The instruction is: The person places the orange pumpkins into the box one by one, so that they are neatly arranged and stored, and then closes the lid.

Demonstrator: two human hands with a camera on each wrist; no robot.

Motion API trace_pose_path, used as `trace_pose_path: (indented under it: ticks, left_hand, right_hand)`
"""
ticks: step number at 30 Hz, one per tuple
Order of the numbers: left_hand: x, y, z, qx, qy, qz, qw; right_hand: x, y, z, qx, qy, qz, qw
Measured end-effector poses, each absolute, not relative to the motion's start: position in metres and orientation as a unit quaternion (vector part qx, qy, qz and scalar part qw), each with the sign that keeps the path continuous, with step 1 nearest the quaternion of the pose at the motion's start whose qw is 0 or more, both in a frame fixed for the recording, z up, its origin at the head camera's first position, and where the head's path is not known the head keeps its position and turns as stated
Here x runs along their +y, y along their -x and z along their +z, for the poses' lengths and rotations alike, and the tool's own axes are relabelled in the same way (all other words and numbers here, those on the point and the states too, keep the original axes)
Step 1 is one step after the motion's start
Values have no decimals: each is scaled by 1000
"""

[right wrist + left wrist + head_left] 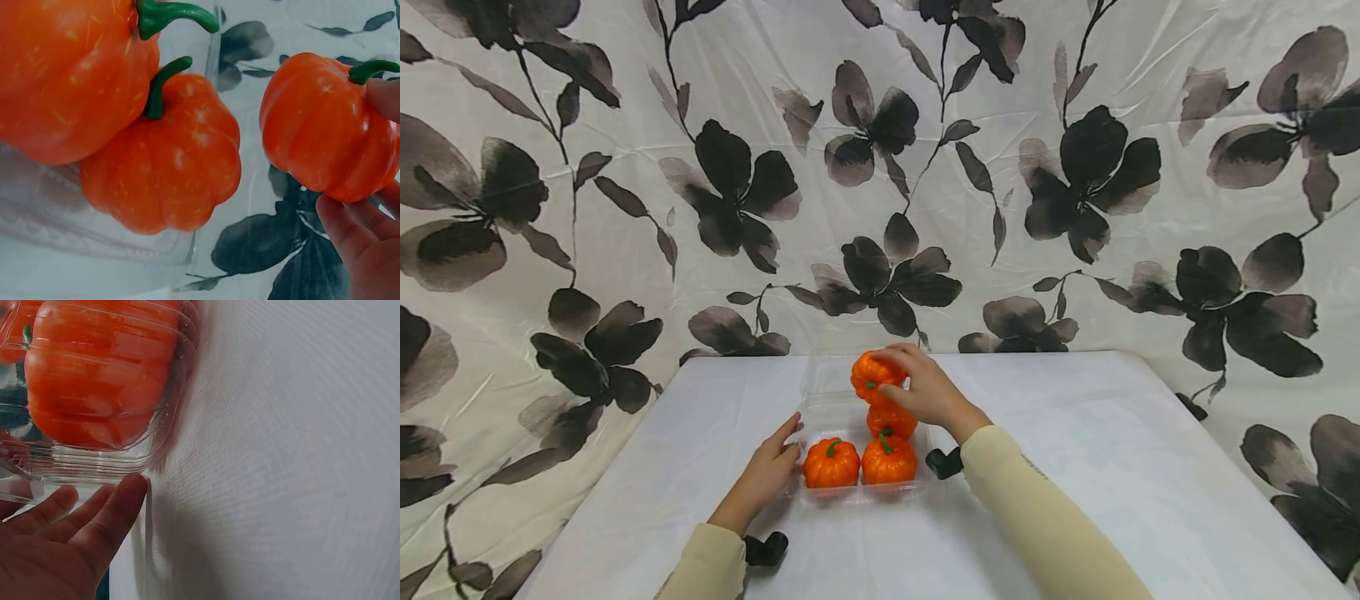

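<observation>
A clear plastic clamshell container [850, 495] sits on the table with its lid [830, 377] raised open at the back. Inside, one orange toy pumpkin [831, 465] lies front left, another pumpkin [890, 463] front right, and a third pumpkin [898, 422] behind that one. My right hand [928, 393] holds a further orange pumpkin [322, 128] with a green stem, thumb near the stem and fingers beneath, above the back of the container. Along the container's left side, my left hand [767, 467] rests with extended fingers, fingertips [132, 487] at the clear wall.
A white cloth covers the table [1000, 533]. Behind it hangs a pale curtain [970, 208] with dark flowers. A black wrist device [766, 549] shows by the left sleeve, and a second black device [944, 463] by the right sleeve.
</observation>
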State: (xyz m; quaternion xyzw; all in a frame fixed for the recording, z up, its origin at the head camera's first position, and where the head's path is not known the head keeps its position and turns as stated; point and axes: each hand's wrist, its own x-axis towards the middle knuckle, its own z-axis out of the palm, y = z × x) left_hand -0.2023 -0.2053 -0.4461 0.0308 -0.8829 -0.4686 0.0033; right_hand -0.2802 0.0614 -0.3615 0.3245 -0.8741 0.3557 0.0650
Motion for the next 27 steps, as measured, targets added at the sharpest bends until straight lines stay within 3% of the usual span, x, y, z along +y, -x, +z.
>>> trace_pose_path:
  ticks: [14, 27]
  left_hand:
    - [-205, 204, -447, -883, -31, -468, 2]
    - [-206, 205, -447, -886, -32, -462, 3]
  right_hand:
    - [48, 280, -360, -870, -353, 340, 62]
    - [33, 279, -363, -881, -348, 319, 23]
